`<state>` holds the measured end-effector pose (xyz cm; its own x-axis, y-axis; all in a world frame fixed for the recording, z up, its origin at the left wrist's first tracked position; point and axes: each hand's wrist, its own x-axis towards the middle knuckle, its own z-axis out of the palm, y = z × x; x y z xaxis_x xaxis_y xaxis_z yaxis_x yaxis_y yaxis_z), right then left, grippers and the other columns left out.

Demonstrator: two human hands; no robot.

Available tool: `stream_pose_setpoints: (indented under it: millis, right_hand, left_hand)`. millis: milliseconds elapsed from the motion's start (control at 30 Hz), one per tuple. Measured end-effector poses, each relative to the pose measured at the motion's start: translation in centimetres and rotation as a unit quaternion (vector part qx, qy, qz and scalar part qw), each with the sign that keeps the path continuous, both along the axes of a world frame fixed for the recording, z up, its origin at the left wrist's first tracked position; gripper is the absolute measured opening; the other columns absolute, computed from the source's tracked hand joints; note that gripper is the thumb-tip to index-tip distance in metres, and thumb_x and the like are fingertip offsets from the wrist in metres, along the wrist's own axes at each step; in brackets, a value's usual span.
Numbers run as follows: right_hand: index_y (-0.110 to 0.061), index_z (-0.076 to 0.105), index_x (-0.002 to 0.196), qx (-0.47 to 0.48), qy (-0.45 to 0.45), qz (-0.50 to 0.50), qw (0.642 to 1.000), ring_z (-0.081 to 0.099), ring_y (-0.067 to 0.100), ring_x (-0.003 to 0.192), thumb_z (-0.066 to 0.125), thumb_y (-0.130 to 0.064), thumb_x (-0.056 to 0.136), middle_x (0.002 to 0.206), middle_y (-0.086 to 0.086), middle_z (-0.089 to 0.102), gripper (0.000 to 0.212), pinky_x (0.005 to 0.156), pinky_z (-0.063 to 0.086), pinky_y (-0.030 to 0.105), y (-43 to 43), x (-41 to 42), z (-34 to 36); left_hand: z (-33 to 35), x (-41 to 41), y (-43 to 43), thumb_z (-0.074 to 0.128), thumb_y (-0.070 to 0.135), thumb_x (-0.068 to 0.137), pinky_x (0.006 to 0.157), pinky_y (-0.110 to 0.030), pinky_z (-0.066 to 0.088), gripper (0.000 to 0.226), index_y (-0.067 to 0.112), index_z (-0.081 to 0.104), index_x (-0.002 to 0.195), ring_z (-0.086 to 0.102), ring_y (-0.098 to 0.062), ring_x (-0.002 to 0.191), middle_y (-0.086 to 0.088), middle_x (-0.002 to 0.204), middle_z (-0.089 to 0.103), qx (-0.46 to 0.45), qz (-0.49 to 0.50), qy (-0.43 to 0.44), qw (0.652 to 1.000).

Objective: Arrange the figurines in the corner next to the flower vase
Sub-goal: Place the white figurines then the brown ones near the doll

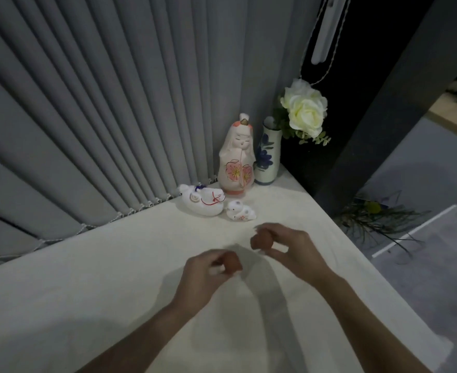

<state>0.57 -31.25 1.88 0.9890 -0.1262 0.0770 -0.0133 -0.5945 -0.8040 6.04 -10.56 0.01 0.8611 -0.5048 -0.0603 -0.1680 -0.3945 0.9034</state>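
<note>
Figurines stand grouped in the table's far corner: a tall doll (pixel 236 160) touching-close beside the flower vase (pixel 268 157), a white horse-like piece (pixel 201 201) and a small white animal (pixel 240 210) in front. Nearer, above the white table (pixel 87 278), the left hand (pixel 208 273) and right hand (pixel 283 246) are each curled around something small and brownish, too blurred to identify, well short of the group.
</note>
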Motion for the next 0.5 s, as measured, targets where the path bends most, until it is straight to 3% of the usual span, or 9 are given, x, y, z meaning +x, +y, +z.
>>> stream_pose_setpoints:
  millis: [133, 233, 367, 500]
  right_hand:
    - [-0.013, 0.063, 0.11, 0.003, -0.059, -0.072, 0.996, 0.064, 0.003, 0.089, 0.078, -0.003, 0.069, 0.101, -0.006, 0.066, 0.044, 0.088, 0.051, 0.011, -5.1, 3.7, 3.6]
    - [-0.018, 0.062, 0.111, -0.007, -0.059, -0.119, 0.991, 0.067, 0.013, 0.092, 0.077, -0.004, 0.069, 0.102, 0.002, 0.068, 0.047, 0.089, 0.054, 0.022, -8.4, 6.1, 4.7]
    - [-0.021, 0.062, 0.109, -0.018, 0.004, -0.166, 0.986, 0.069, 0.022, 0.092, 0.077, -0.003, 0.067, 0.1, 0.009, 0.072, 0.048, 0.092, 0.055, 0.038, -11.2, 8.8, 3.5]
    - [-0.015, 0.062, 0.107, -0.077, 0.098, -0.132, 0.983, 0.069, 0.024, 0.091, 0.078, -0.006, 0.067, 0.096, 0.01, 0.073, 0.045, 0.09, 0.055, 0.038, -12.8, 10.4, 0.8]
  left_hand:
    - [3.4, 4.9, -6.5, 0.076, -0.007, 0.07, 0.075, 0.003, 0.045, 0.027, 0.015, 0.071, 0.085, 0.062, 0.016, 0.076, 0.022, 0.079, 0.068, -0.036, -0.021, -0.06, 0.997]
    - [4.8, 8.0, -11.3, 0.077, 0.0, 0.072, 0.074, -0.003, 0.049, 0.025, 0.008, 0.071, 0.094, 0.065, -0.009, 0.082, 0.004, 0.084, 0.07, -0.021, -0.024, -0.086, 0.996]
    - [3.9, 11.1, -16.3, 0.077, 0.004, 0.072, 0.083, -0.039, 0.056, 0.029, 0.006, 0.07, 0.099, 0.066, -0.031, 0.088, -0.017, 0.094, 0.073, 0.042, -0.025, -0.106, 0.993]
    - [1.0, 12.6, -18.7, 0.072, 0.007, 0.075, 0.071, -0.03, 0.049, 0.025, 0.011, 0.071, 0.1, 0.067, -0.029, 0.084, -0.014, 0.09, 0.075, 0.112, -0.036, -0.133, 0.984]
